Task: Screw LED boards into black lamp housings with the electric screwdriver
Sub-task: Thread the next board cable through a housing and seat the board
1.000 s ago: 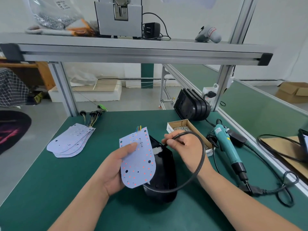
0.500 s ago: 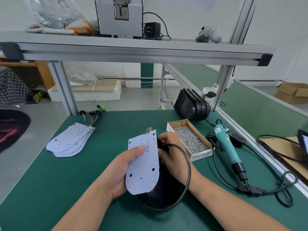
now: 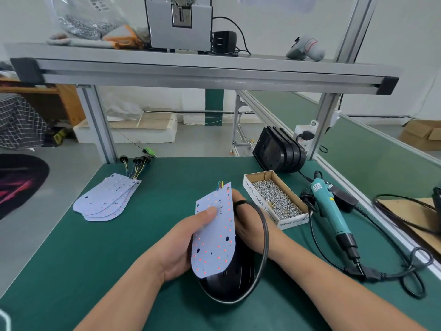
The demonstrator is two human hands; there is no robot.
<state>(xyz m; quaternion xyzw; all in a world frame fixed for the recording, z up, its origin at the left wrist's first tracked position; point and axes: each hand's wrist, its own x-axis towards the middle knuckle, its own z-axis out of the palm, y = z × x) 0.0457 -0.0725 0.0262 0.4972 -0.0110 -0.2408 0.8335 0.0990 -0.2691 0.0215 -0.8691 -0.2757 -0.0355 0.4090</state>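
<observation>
My left hand [image 3: 183,244] holds a pale LED board [image 3: 214,237] tilted up on edge, thumb pressed on its face. The board stands over a black lamp housing [image 3: 231,280] lying on the green mat. My right hand [image 3: 248,223] is behind the board, fingers curled on the black cable [image 3: 265,235] at the housing's far end; the cable loops round the housing's right side. Untouched at the right lies the teal electric screwdriver [image 3: 331,211]. An open cardboard box of screws [image 3: 276,199] sits between it and my hands.
A fanned stack of LED boards [image 3: 107,199] with wires lies at the left. Several black housings [image 3: 281,151] lean at the back right by the frame post. The screwdriver's power cord [image 3: 405,275] curls at the right edge. An aluminium shelf [image 3: 202,70] spans overhead.
My right hand drew the cable end in from above the housing down behind the board. My left hand tipped the board more upright and nearer the housing's middle.
</observation>
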